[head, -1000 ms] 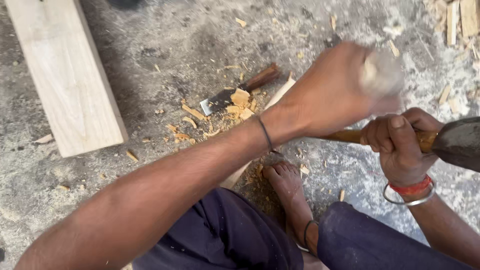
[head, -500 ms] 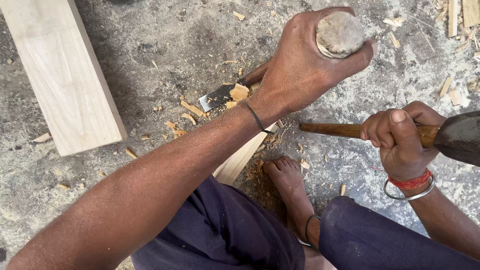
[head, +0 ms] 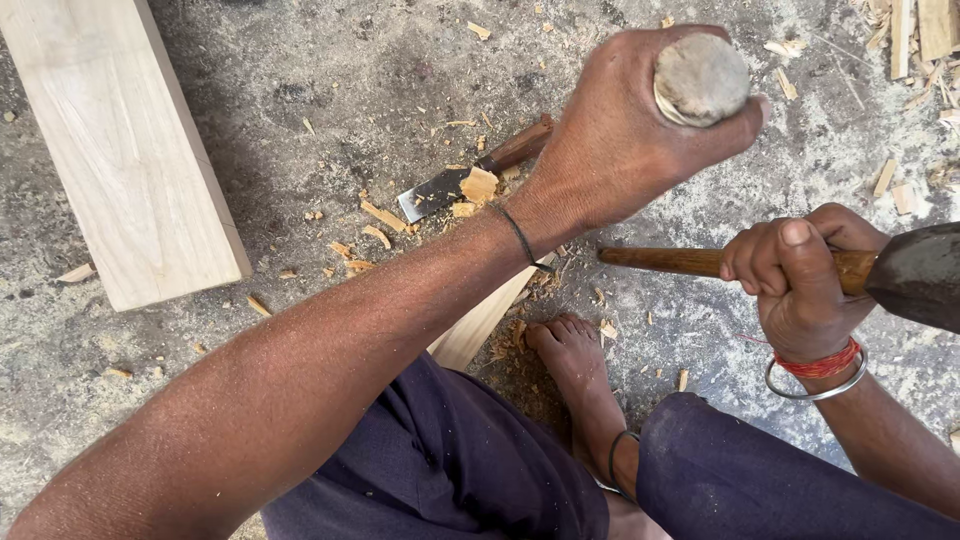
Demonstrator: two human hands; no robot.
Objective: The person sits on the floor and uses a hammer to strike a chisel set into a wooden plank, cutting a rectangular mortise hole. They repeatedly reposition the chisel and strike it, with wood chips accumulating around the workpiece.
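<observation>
My left hand is closed around the top of a pale wooden stake, whose worn round end faces the camera. The stake's lower part slants down to the ground beside my bare foot. My right hand grips the brown wooden handle of an axe-like tool, close to its dark metal head. The handle lies level and points left, towards the stake.
A chisel with a brown handle lies on the grey ground among wood chips, just beyond my left wrist. A thick pale plank lies at the upper left. Wood offcuts are scattered at the upper right.
My left hand has moved left and turned, so the stake's round end now faces the camera. The right hand and its tool have barely moved.
</observation>
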